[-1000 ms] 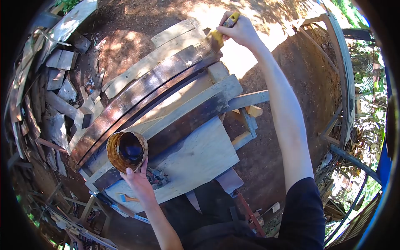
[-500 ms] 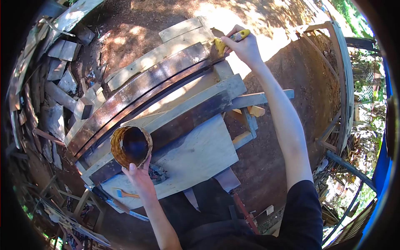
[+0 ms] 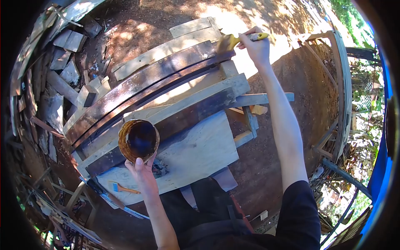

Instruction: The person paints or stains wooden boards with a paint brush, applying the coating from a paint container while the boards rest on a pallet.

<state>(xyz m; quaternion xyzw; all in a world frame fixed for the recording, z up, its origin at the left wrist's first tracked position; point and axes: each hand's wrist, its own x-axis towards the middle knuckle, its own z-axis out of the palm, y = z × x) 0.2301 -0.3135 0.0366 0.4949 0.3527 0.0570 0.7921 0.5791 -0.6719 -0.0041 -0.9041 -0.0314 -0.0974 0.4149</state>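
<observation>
My left hand (image 3: 144, 173) grips the lower rim of a round container (image 3: 123, 139) with dark liquid inside, its mouth facing me. Far out on the right, my right hand (image 3: 257, 49) is closed round the yellow handle of a paintbrush (image 3: 227, 43). The bristles lie at the far right end of a long, dark brown coated plank (image 3: 137, 85), whose surface shines wet in places. A second brush (image 3: 118, 187), with a blue ferrule and wooden handle, rests on the pale board (image 3: 200, 143) near my left forearm.
Bare wooden beams (image 3: 187, 102) run alongside the coated plank. Scrap wood (image 3: 60, 89) is piled at the left on brown ground. A timber frame (image 3: 339, 83) stands at the right, and a metal pipe (image 3: 348, 179) crosses near the lower right.
The paintbrush in my right hand has moved slightly right and turned more level at the plank's end. The container has shifted a little right in the view.
</observation>
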